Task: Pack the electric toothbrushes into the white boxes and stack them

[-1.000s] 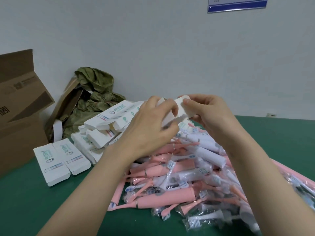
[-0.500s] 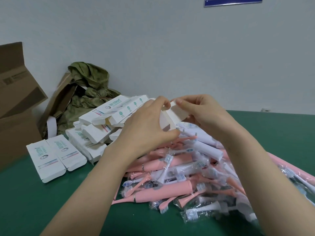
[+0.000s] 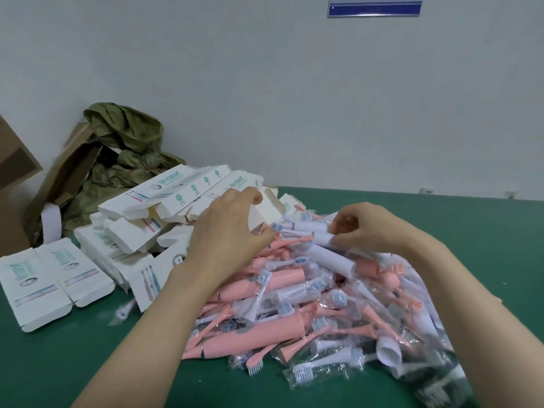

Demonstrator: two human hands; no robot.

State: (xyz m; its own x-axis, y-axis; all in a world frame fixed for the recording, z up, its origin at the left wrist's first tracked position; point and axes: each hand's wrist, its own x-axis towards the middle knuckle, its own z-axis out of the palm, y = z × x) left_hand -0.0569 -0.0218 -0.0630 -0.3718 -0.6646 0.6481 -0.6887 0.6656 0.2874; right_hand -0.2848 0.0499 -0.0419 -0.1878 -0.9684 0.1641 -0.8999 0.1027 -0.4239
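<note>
A big heap of pink and white electric toothbrushes [image 3: 282, 307] in clear plastic bags covers the green table [image 3: 441, 219]. My left hand [image 3: 226, 231] grips an open white box [image 3: 269, 209] at the heap's far left edge, beside the stack of white boxes [image 3: 153, 207]. My right hand [image 3: 371, 228] lies on top of the heap, and its fingers pinch the end of a bagged white toothbrush [image 3: 309, 231]. That toothbrush lies flat, pointing left toward the box.
Two white boxes [image 3: 53, 278] lie flat at the left front. Behind the stack are an olive green bag [image 3: 126, 142] with brown paper [image 3: 67, 172], and a cardboard carton [image 3: 11, 201] at the far left. The wall is close behind.
Both hands held the white box up together before. Now they are apart: the right hand has dropped onto a white toothbrush, and the left has lowered the box toward the stack.
</note>
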